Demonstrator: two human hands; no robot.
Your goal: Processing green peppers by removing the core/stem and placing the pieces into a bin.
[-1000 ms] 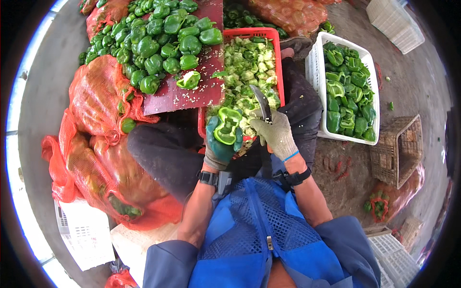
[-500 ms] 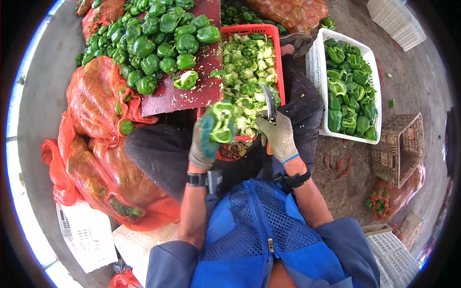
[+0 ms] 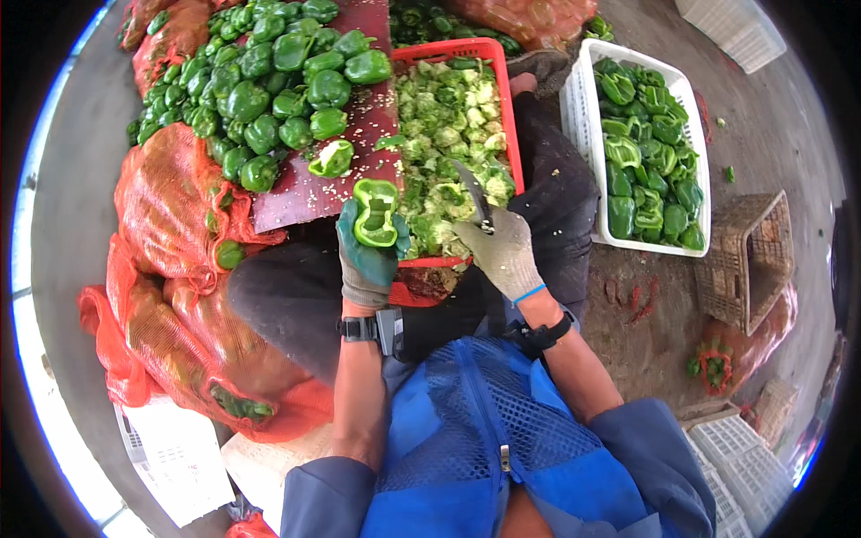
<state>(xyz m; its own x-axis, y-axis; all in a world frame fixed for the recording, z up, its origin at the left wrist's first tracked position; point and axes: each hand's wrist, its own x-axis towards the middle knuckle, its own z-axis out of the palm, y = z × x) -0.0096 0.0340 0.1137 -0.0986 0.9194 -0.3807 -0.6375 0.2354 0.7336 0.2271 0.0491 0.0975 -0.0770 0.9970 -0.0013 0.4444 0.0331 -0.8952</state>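
My left hand [image 3: 363, 264], in a green-coated grey glove, holds an open, hollowed green pepper [image 3: 377, 235] at the near left corner of a red crate [image 3: 509, 134] filled with pale cores and green scraps. My right hand [image 3: 502, 251], gloved in pale knit, grips a curved knife [image 3: 473, 193] over that crate, blade pointing up and away from me. To the left, a dark red board [image 3: 287, 202] bears several whole green peppers [image 3: 247, 100], scattered seeds and a cut piece [image 3: 330, 157]. A white crate [image 3: 583, 130] on the right holds hollowed green peppers.
Red mesh sacks [image 3: 193, 341] are piled along the left, with white crates [image 3: 175, 466] below them. An empty brown crate [image 3: 740, 255] lies tipped on the right, beside another sack [image 3: 744, 359]. More pale crates [image 3: 726, 27] stand at upper and lower right. My legs surround the red crate.
My left hand has moved leftward toward the board with the pepper, which was motion-blurred half a second ago. My right hand still holds the knife, a little further left in the picture.
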